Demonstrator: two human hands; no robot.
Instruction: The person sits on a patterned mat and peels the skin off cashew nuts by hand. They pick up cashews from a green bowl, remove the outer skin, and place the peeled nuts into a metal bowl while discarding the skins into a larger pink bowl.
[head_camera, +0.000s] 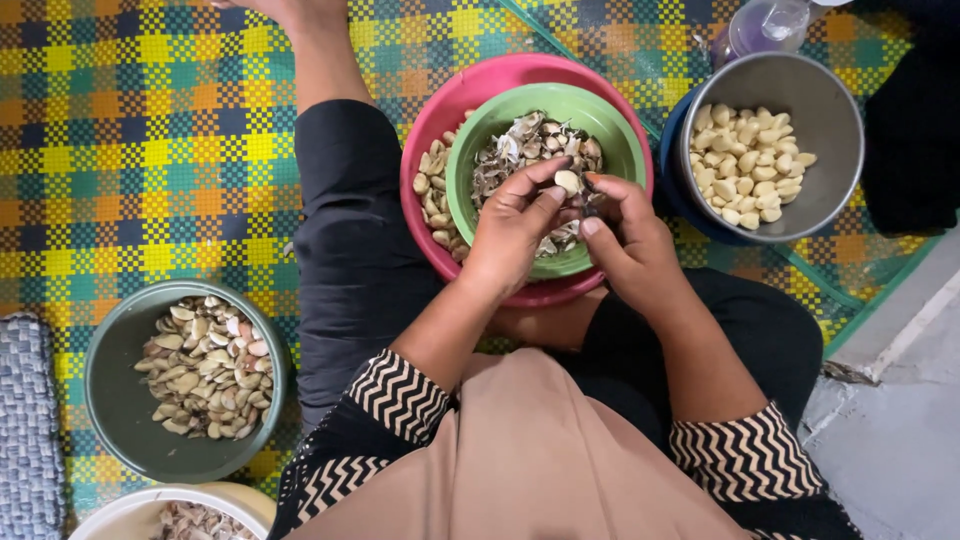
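Seen from above, my left hand pinches a pale garlic clove between thumb and fingertips, the fingers curled close around it, right over the green bowl of papery skins. Opposite, my right hand is closed tight, thumb and forefinger pressed together on something small and dark just beside the clove; what it is I cannot tell. Both hands meet over the near side of the green bowl, which sits nested inside a pink basin with unpeeled cloves showing in the gap along its left side. The basin rests between my knees, against my dark trousers, on a woven plaid mat of yellow, green and blue.

To my right, near the basin but apart from it, a steel bowl holds peeled, cream-coloured cloves. Behind it lies a clear bottle with a purple tint, partly cut off by the frame. To my left, well apart, a grey-green bowl holds cloves with skins still on, some pinkish. A white bowl of scraps peeks in at the bottom edge, and a grey knitted cloth lies at the far left. My zigzag-patterned cuffs frame both forearms.
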